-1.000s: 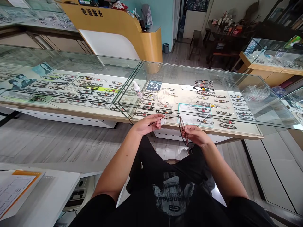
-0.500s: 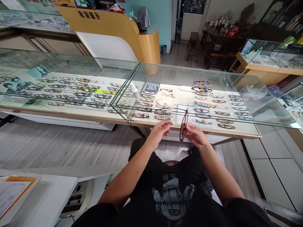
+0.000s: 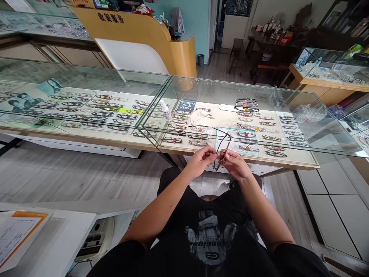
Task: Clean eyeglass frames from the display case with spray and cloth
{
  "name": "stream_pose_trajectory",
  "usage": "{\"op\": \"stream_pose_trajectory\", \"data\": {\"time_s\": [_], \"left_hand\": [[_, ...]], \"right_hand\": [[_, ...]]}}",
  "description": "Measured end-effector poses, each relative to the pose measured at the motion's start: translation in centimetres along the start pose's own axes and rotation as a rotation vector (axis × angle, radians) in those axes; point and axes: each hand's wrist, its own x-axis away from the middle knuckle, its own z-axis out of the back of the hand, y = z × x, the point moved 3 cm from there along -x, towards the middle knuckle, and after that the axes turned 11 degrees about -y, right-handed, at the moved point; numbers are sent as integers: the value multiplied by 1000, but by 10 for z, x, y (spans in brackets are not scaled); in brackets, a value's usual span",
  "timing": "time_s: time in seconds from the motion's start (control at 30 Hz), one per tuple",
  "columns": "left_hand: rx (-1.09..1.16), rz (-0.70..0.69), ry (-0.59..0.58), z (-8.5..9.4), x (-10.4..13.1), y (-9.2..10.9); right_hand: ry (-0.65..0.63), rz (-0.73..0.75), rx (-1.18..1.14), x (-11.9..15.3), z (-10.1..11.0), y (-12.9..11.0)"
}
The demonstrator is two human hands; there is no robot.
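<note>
My right hand (image 3: 235, 164) pinches a pair of dark-rimmed eyeglasses (image 3: 228, 144) by the front frame, just over the near edge of the glass display counter (image 3: 198, 152). The frame is tilted and seen nearly edge-on, with its dark temples extending to the left. At the near temple, the fingers of my left hand (image 3: 203, 159) are closed on it. The fingertips hide part of the frame. Behind the hands, a white bottle (image 3: 165, 110) and a pale crumpled cloth (image 3: 200, 117) are seen at the counter, among rows of eyeglasses.
More eyeglasses lie in the left showcase (image 3: 86, 79). A yellow and white service desk (image 3: 132, 32) rises behind the counter. To my lower left is a white cabinet (image 3: 66, 231) with an orange-edged paper (image 3: 21, 234) on it. Another showcase (image 3: 331, 77) stands far right.
My left hand has moved right and closed on a temple of the eyeglasses. The eyeglasses have turned in my right hand, so the near temple now stands out from the front.
</note>
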Motion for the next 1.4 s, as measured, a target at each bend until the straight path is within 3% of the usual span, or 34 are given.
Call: {"op": "stream_pose_trajectory", "data": {"time_s": [0.53,0.8,0.97,1.1,1.17,1.23,1.3,1.4], "left_hand": [[32,-71,55,7,3,-8],[191,-96,235,15,5,-15],[291,-64,286,13,5,-16],[269,25,208,13,6,-18],[220,58,189,23,7,-18],[135,47,253,43,7,-14],[15,-39,418,76,4,-5],[-231,-280,772,135,-4,15]], "right_hand": [[150,92,-82,-3,12,8],[162,147,-35,-6,19,4],[175,177,-134,-9,11,1],[137,182,-235,-3,-3,-6],[119,191,-240,3,-8,-13],[107,205,-241,11,-11,-21],[103,228,-236,20,-13,-29],[91,273,-176,31,-14,-39]]}}
